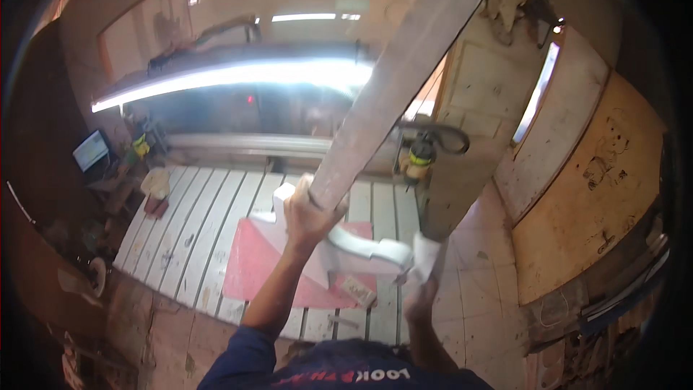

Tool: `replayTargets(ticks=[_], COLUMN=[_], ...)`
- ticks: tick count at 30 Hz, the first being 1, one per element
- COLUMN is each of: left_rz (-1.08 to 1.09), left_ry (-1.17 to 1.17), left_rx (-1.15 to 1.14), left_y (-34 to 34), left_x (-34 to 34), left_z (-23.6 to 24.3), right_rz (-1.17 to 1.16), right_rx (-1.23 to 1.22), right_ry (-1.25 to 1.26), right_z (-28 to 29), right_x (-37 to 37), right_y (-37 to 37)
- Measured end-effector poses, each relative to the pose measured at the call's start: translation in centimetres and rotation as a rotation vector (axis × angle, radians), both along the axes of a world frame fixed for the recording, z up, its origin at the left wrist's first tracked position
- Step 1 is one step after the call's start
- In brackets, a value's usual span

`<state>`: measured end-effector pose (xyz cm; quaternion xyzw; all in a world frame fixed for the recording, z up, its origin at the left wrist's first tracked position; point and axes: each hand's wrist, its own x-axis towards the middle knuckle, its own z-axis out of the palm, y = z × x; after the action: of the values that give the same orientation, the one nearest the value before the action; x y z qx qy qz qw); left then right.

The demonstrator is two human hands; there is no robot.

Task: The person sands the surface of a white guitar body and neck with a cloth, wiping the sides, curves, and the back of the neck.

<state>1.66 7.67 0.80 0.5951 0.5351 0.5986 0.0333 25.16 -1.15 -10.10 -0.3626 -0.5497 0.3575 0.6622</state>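
My left hand (309, 215) is raised and gripped around the lower end of a long, pale wooden plank (404, 72) that slants up and to the right, out of the top of the picture. Below it, a white cut-out shape (364, 247) with curved edges lies on a pink sheet (249, 271) on the slatted machine bed (184, 227). My right hand (421, 297) is at the bed's right edge, closed on a small white crumpled piece (430, 254) beside the white shape. Whether that piece is cloth or paper I cannot tell.
A yellow and black router head (419, 159) hangs at the bed's far right under a gantry rail (253, 144). A monitor (90, 150) and clutter sit at the left. Leaning boards (577, 195) line the right wall, above a tiled floor (476, 282).
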Motion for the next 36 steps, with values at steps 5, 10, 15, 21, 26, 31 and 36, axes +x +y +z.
replayTargets(ticks=[5,10,15,21,26,31,36], left_rz=[-0.047,-0.044,-0.003,-0.107,-0.053,0.087,0.436], left_ry=[-0.006,0.045,0.006,-0.100,0.012,0.023,0.373], left_rx=[-0.052,0.011,-0.127,-0.138,0.094,0.795,0.761], left_y=[-1.4,-1.9,-3.5,-6.6,-11.0,-16.5,-27.2], left_x=[-0.4,-0.6,-0.3,-1.1,-2.3,-1.7,-2.6], left_z=[0.1,-1.0,0.1,4.6,10.8,18.3,25.6], right_rz=[-0.028,-0.042,-0.101,0.066,0.103,0.029,0.108], right_rx=[-0.023,-0.046,0.049,0.101,0.215,0.326,0.433], right_ry=[-0.090,-0.124,-0.112,-0.012,-0.016,-0.231,-0.297], right_z=[-0.3,-3.0,-5.0,-1.6,-0.1,-1.5,0.7], right_x=[-1.1,-1.1,-2.1,-3.6,-4.9,-5.4,-9.1], right_y=[-0.5,-0.8,-0.6,-2.4,-1.7,0.2,-1.7])
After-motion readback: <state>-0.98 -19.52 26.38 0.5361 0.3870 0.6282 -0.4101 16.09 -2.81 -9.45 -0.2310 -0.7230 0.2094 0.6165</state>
